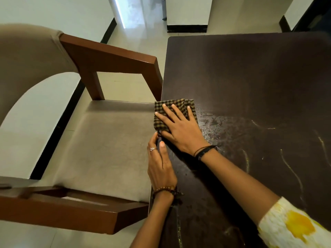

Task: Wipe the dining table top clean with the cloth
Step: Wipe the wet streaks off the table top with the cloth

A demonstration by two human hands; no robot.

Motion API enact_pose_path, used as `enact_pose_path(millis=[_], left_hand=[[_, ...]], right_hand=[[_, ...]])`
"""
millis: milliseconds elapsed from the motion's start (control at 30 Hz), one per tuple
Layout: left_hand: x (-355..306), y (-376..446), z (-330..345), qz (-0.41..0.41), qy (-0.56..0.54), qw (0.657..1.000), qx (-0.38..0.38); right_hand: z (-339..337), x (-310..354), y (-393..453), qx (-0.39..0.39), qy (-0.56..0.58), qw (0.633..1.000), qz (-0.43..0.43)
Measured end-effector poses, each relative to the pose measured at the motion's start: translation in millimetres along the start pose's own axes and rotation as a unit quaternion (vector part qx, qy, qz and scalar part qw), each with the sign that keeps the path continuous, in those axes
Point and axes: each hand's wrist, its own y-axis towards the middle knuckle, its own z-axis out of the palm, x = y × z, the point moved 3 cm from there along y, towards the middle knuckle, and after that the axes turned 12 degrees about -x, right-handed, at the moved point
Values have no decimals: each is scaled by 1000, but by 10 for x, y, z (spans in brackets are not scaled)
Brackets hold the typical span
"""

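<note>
Right hand (180, 129) flat on cloth (161, 111), chair (107, 140) alongside

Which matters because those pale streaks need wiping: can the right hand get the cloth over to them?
Probably yes. The right hand presses flat on the cloth, and only bare table top lies between it and the streaks.

Bare dark table top (250, 72) stretches ahead and to the right. An armchair (100, 140) (wooden armrest (114, 56) touching the table's left edge) blocks that side.
</note>
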Motion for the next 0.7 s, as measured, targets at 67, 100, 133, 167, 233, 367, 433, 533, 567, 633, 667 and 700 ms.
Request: enact_pose_path(millis=[67, 100, 133, 167, 233, 367, 433, 533, 567, 633, 667, 700], left_hand=[[-3, 12, 11, 1, 11, 1000, 2], [-4, 14, 17, 2, 17, 1000, 3], [0, 12, 26, 6, 25, 1000, 5], [5, 12, 34, 11, 37, 999, 7], [17, 14, 49, 26, 81, 996, 16], [32, 11, 104, 80, 207, 974, 50], [37, 2, 123, 90, 230, 967, 59], [34, -3, 122, 101, 235, 965, 57], [27, -7, 122, 104, 237, 964, 57], [14, -16, 123, 108, 240, 963, 56], [7, -21, 127, 109, 241, 963, 56], [-2, -28, 129, 110, 243, 962, 55]], right_hand=[[8, -52, 149, 3, 2, 1000, 3], [9, -68, 218, 6, 2, 1000, 5], [26, -82, 263, 8, 1, 1000, 8], [33, -88, 283, 8, 1, 1000, 9], [31, -77, 247, 1, -1, 1000, 0], [-53, -200, 28, -6, -8, 1000, -26], [-120, -399, -131, -2, -15, 1000, -10], [-263, -848, -405, 1, -17, 999, 51], [-326, -1030, -510, 5, -16, 997, 78], [-456, -1398, -732, 6, -21, 991, 134], [-514, -1557, -835, 4, -25, 986, 163], [-553, -1676, -921, 5, -30, 981, 191]])
